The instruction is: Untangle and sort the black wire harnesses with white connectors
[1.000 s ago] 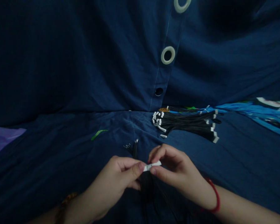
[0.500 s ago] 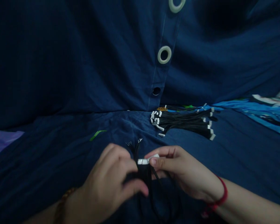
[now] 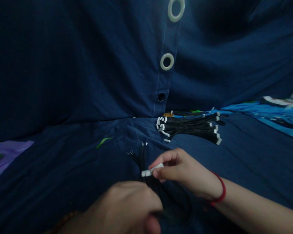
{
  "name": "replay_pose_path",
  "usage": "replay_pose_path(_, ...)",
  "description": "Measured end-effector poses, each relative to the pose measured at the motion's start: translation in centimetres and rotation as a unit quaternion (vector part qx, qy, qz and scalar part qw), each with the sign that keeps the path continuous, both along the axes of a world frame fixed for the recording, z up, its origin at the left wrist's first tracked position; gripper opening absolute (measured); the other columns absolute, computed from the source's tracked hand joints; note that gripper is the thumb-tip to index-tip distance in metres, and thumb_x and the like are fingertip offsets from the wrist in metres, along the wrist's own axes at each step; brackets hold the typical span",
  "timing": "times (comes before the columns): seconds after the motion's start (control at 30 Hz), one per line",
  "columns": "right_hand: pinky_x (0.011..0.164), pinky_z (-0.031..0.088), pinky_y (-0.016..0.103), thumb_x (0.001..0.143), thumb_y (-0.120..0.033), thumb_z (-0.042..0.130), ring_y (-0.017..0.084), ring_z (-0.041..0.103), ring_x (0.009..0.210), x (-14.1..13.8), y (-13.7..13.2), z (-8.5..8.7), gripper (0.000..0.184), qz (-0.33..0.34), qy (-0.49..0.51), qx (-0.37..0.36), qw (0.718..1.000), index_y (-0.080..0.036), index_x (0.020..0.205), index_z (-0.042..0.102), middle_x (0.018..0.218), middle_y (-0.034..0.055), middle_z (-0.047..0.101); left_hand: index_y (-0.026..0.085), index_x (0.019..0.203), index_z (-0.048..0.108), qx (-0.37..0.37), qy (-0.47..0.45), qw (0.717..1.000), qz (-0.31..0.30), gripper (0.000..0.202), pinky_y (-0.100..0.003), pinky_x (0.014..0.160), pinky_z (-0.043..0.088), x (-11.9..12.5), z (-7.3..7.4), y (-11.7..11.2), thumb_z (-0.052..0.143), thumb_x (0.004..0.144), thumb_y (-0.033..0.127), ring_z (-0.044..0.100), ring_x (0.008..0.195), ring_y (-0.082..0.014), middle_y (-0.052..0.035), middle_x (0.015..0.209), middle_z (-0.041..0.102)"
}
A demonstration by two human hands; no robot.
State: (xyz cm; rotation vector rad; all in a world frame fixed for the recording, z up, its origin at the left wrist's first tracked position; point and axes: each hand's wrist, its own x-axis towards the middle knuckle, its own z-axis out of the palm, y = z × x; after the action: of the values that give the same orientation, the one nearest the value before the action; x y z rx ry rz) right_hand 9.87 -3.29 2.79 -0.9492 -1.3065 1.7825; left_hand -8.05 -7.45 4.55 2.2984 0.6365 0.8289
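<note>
My right hand [image 3: 183, 174] pinches a small white connector [image 3: 151, 170] between thumb and forefinger, above a loose bunch of thin black wires [image 3: 143, 159] lying on the dark blue cloth [image 3: 63, 169]. My left hand [image 3: 127, 209] is low in the view, close to the camera, its fingers curled round the near part of the black wires; the grip itself is dim and partly hidden. A red string circles my right wrist.
A bundle of black wires with white connectors [image 3: 190, 127] lies farther back, right of centre. The blue cloth rises behind like a wall, with white eyelet rings [image 3: 167, 61]. Purple fabric [image 3: 7, 156] lies at the left, light blue printed fabric [image 3: 271, 118] at the right.
My left hand let go of the white connector, dropped toward me and closed on the black wires. My right hand kept the connector and shifted slightly left.
</note>
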Motion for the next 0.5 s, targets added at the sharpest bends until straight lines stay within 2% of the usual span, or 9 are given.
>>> replay_pose_path(0.03, 0.051, 0.044, 0.017, 0.055, -0.018, 0.077, 0.006, 0.053, 0.050, -0.1, -0.3, -0.1, 0.016, 0.021, 0.003, -0.004, 1.000, -0.011, 0.068, 0.070, 0.056, -0.0010, 0.063, 0.023, 0.075, 0.057, -0.098, -0.058, 0.993, 0.034, 0.025, -0.025, 0.052, 0.046, -0.1, 0.5, 0.3, 0.039, 0.086, 0.035, 0.050, 0.046, -0.0126, 0.0017, 0.052, 0.053)
replay_pose_path(0.07, 0.051, 0.044, 0.017, 0.055, -0.017, 0.077, 0.006, 0.053, 0.050, -0.3, -0.6, -0.2, 0.016, 0.041, 0.007, -0.009, 0.999, -0.011, 0.068, 0.070, 0.056, -0.0009, 0.063, 0.023, 0.075, 0.055, -0.201, -0.121, 0.969, 0.072, 0.027, -0.023, 0.046, 0.045, -0.1, 0.9, 0.7, 0.035, 0.087, 0.038, 0.044, 0.039, -0.0105, 0.0050, 0.046, 0.043)
replay_pose_path(0.13, 0.053, 0.045, 0.018, 0.055, -0.017, 0.076, 0.006, 0.055, 0.051, -0.5, -1.2, -0.3, 0.016, 0.075, 0.022, -0.015, 0.997, -0.012, 0.069, 0.071, 0.059, -0.0002, 0.064, 0.022, 0.070, 0.049, -0.374, -0.216, 0.896, 0.104, 0.027, -0.020, 0.036, 0.041, 0.1, 1.4, 1.6, 0.034, 0.088, 0.036, 0.028, 0.031, -0.0063, 0.0094, 0.044, 0.027)
replay_pose_path(0.17, 0.055, 0.046, 0.019, 0.056, -0.017, 0.076, 0.007, 0.057, 0.053, -0.7, -1.5, -0.3, 0.015, 0.092, 0.031, -0.017, 0.995, -0.011, 0.070, 0.071, 0.061, 0.0006, 0.065, 0.021, 0.068, 0.046, -0.427, -0.243, 0.864, 0.111, 0.026, -0.018, 0.033, 0.040, 0.2, 1.4, 2.0, 0.036, 0.088, 0.034, 0.023, 0.031, -0.0050, 0.0101, 0.045, 0.023)
replay_pose_path(0.23, 0.060, 0.048, 0.022, 0.057, -0.014, 0.074, 0.009, 0.059, 0.058, -0.8, -2.2, -0.3, 0.015, 0.121, 0.050, -0.018, 0.991, -0.011, 0.071, 0.071, 0.064, 0.0020, 0.065, 0.020, 0.067, 0.045, -0.494, -0.254, 0.824, 0.110, 0.022, -0.014, 0.029, 0.036, 0.6, 1.0, 2.7, 0.041, 0.086, 0.030, 0.019, 0.032, -0.0039, 0.0103, 0.047, 0.024)
replay_pose_path(0.37, 0.067, 0.047, 0.019, 0.056, -0.008, 0.074, 0.008, 0.060, 0.064, -1.1, -2.9, -0.1, 0.015, 0.134, 0.084, -0.030, 0.987, -0.013, 0.069, 0.071, 0.063, 0.0000, 0.065, 0.019, 0.067, 0.045, -0.564, -0.241, 0.784, 0.093, 0.019, -0.011, 0.027, 0.029, 1.7, -1.4, 3.0, 0.046, 0.084, 0.028, 0.018, 0.031, -0.0027, 0.0106, 0.046, 0.028)
replay_pose_path(0.43, 0.065, 0.047, 0.017, 0.054, -0.011, 0.076, 0.006, 0.059, 0.062, -1.2, -2.9, -0.2, 0.014, 0.126, 0.097, -0.046, 0.986, -0.014, 0.067, 0.071, 0.064, -0.0004, 0.065, 0.017, 0.067, 0.046, -0.593, -0.246, 0.759, 0.112, 0.019, -0.010, 0.029, 0.026, 2.0, -2.7, 2.9, 0.047, 0.083, 0.027, 0.023, 0.031, -0.0016, 0.0099, 0.045, 0.034)
replay_pose_path(0.5, 0.061, 0.047, 0.017, 0.056, -0.017, 0.076, 0.006, 0.059, 0.059, -1.4, -2.6, -0.4, 0.013, 0.114, 0.107, -0.060, 0.986, -0.015, 0.068, 0.071, 0.066, -0.0004, 0.065, 0.016, 0.067, 0.047, -0.609, -0.263, 0.738, 0.127, 0.021, -0.010, 0.033, 0.029, 2.1, -3.5, 3.0, 0.046, 0.084, 0.028, 0.030, 0.032, -0.0018, 0.0084, 0.045, 0.038)
